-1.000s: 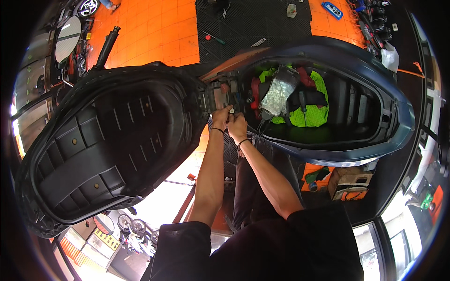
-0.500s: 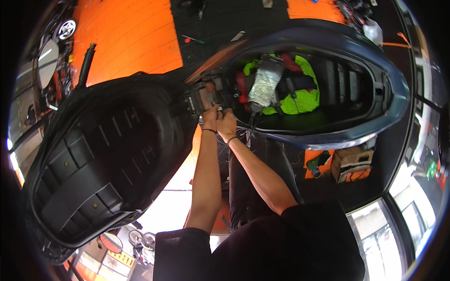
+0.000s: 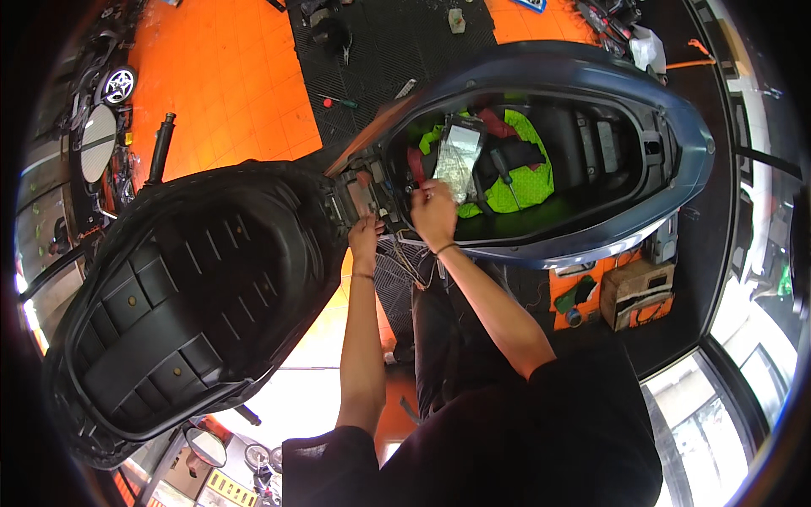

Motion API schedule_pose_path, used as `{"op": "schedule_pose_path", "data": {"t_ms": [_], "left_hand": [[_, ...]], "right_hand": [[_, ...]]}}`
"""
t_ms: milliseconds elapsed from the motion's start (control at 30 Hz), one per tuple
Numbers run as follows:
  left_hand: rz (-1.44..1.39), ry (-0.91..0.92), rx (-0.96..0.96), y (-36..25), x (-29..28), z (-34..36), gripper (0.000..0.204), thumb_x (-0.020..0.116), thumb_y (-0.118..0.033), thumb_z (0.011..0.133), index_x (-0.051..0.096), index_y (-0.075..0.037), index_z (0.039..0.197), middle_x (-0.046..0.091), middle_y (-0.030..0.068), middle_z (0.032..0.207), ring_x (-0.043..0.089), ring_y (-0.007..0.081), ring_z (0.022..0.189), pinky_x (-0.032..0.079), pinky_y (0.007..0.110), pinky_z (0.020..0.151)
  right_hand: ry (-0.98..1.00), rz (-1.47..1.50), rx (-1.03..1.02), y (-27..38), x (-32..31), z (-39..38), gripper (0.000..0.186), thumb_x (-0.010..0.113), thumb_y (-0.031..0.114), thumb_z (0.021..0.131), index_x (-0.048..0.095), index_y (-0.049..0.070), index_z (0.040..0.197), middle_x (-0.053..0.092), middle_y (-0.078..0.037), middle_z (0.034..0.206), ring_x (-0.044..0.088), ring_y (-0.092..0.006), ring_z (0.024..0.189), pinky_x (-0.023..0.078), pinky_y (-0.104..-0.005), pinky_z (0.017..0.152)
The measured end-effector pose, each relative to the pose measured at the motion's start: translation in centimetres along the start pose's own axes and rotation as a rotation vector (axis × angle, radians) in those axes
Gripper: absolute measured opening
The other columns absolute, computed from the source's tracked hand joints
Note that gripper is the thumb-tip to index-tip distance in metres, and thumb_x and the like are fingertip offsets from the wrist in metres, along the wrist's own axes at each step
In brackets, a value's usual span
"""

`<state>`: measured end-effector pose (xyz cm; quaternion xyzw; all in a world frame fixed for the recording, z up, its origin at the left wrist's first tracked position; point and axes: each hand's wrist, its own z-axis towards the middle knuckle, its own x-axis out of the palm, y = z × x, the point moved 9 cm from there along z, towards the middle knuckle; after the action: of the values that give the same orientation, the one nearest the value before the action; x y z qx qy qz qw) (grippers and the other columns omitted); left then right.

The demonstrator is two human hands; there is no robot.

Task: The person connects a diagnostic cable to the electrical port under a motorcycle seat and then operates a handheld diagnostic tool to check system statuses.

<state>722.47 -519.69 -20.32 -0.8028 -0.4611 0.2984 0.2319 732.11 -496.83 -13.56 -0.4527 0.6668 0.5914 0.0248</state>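
A scooter's black seat (image 3: pixel 177 296) is flipped open to the left, showing its ribbed underside. To the right lies the open under-seat storage tub (image 3: pixel 591 160) inside the dark blue body shell (image 3: pixel 676 127). My left hand (image 3: pixel 365 232) rests at the seat hinge area (image 3: pixel 359 194), fingers curled on small parts there. My right hand (image 3: pixel 433 211) is at the tub's front edge, fingers closed near a red part; what it holds is unclear. A bright green cloth (image 3: pixel 524 182), a clear plastic bag (image 3: pixel 459 156) and a black-handled tool (image 3: pixel 504 169) lie in the tub.
Orange floor tiles (image 3: pixel 220 76) and a black rubber mat (image 3: pixel 397 42) with scattered tools lie beyond the scooter. A cardboard box (image 3: pixel 638 291) sits at the right. A round mirror (image 3: pixel 97 144) and a wheel (image 3: pixel 117 84) are at the far left. Loose wires (image 3: pixel 410 262) hang below my hands.
The view has shifted as my head moved. My right hand has moved right, away from the left hand, to the tub's front edge.
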Motion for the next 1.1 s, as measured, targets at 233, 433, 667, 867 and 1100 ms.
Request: {"op": "schedule_pose_path", "data": {"t_ms": [233, 433, 667, 867, 1100], "left_hand": [[0.408, -0.301, 0.357, -2.7, -3.9, -12.2, 0.029, 0.064, -0.027, 0.095, 0.07, -0.002, 0.109, 0.069, 0.011, 0.089, 0.062, 0.0175, 0.08, 0.05, 0.033, 0.073], [0.15, -0.189, 0.381, -2.2, -4.0, -19.8, 0.025, 0.064, -0.02, 0.095, 0.07, 0.0, 0.109, 0.071, 0.0124, 0.091, 0.068, 0.0193, 0.089, 0.053, 0.033, 0.08], [0.012, -0.201, 0.574, -8.8, -3.8, -28.0, 0.048, 0.071, -0.019, 0.092, 0.055, 0.001, 0.132, 0.064, 0.0184, 0.124, 0.062, 0.0248, 0.115, 0.049, 0.037, 0.097], [-0.287, -0.11, 0.46, -8.7, -7.5, -36.0, 0.064, 0.057, -0.048, 0.099, 0.05, 0.007, 0.131, 0.062, 0.0152, 0.122, 0.059, 0.0198, 0.111, 0.047, 0.034, 0.097], [-0.581, -0.901, 0.464, -1.2, -14.0, -45.7, 0.057, 0.05, -0.05, 0.102, 0.049, 0.003, 0.121, 0.062, 0.0127, 0.114, 0.062, 0.0207, 0.103, 0.054, 0.034, 0.081]], "right_hand": [[-0.052, 0.083, 0.55, -13.3, -0.3, 3.2, 0.071, 0.081, 0.025, 0.076, 0.05, -0.015, 0.125, 0.063, -0.027, 0.115, 0.061, -0.0421, 0.109, 0.046, -0.0441, 0.1], [0.256, 0.746, 0.558, -7.8, 0.4, 2.4, 0.045, 0.077, 0.028, 0.084, 0.059, 0.009, 0.12, 0.067, -0.004, 0.105, 0.062, -0.0155, 0.085, 0.047, -0.0336, 0.067], [0.608, 0.711, 0.099, 4.8, -5.4, -8.1, 0.058, 0.076, 0.03, 0.089, 0.052, -0.003, 0.13, 0.065, -0.008, 0.113, 0.063, -0.0153, 0.095, 0.051, -0.0299, 0.082], [1.226, 0.705, -0.324, 15.9, -9.8, -20.6, 0.051, 0.075, 0.02, 0.09, 0.053, -0.002, 0.131, 0.061, -0.009, 0.119, 0.06, -0.016, 0.105, 0.049, -0.0327, 0.09], [1.29, 0.445, -0.924, 28.1, -8.2, -27.3, 0.067, 0.077, 0.021, 0.085, 0.044, -0.003, 0.137, 0.052, -0.017, 0.124, 0.055, -0.0274, 0.113, 0.046, -0.0379, 0.095]]}}
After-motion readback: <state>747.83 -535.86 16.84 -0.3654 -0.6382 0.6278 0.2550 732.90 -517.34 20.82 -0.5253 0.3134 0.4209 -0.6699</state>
